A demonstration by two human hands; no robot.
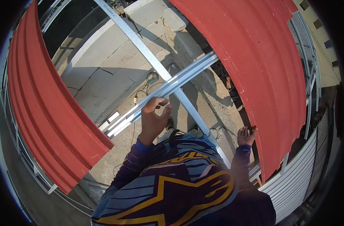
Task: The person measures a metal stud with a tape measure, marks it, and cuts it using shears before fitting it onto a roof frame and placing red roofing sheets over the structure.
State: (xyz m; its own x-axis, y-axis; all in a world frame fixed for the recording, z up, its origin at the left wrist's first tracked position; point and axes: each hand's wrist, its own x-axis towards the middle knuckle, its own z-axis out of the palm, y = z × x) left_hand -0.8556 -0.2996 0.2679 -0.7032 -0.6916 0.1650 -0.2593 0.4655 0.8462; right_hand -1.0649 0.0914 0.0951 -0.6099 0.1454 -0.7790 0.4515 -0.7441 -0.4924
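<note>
My left hand (154,118) is raised above the steel cross-channel (191,71), its fingers curled and the thumb apart from the index finger. Nothing shows in the gap between them; the inside of the palm is partly hidden. At the edge of the right red metal roofing sheet (260,71) is my right hand (246,136), fingers loosely bent and apart, thumb side against the sheet's edge. A long, flat steel channel (138,43) runs under the cross-channel and down past my body. The left red roofing sheet (44,101) is away from both hands.
Below the open frame lie a light block wall (100,75) and a concrete floor (142,132). A green corded power tool (153,78) and a cable connector (135,100) are down there. White corrugated sheeting (292,184) stands at lower right, with steel framing (309,71) beyond the right sheet.
</note>
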